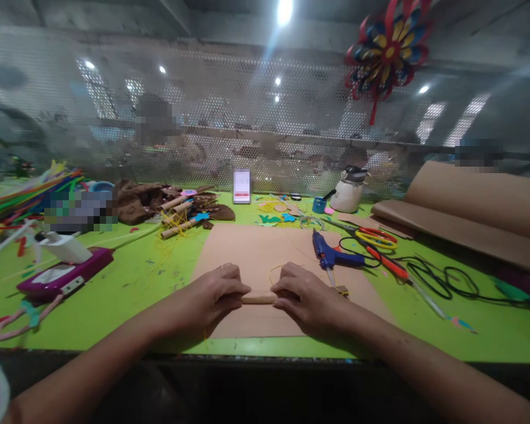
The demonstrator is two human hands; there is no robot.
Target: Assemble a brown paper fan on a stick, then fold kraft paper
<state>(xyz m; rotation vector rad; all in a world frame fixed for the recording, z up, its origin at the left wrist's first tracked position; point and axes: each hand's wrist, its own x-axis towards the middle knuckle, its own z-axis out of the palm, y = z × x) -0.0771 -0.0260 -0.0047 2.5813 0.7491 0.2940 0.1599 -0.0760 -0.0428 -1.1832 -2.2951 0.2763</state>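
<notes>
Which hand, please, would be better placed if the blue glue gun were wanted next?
Probably the right hand: the glue gun lies just beyond it, while the left hand is farther away. Both hold the brown roll, so the right would first have to let go.

A grey perforated screen [221, 118] stands along the far side of a lime-green bench [106, 294] — its top marked with small specks, its front edge dark. A bright lamp [285, 12] glares from the dim grey ceiling [247, 26]; smaller lights [278, 81] and slanting pale bands [468, 119] show farther back — shapes behind the screen are blurred.
</notes>
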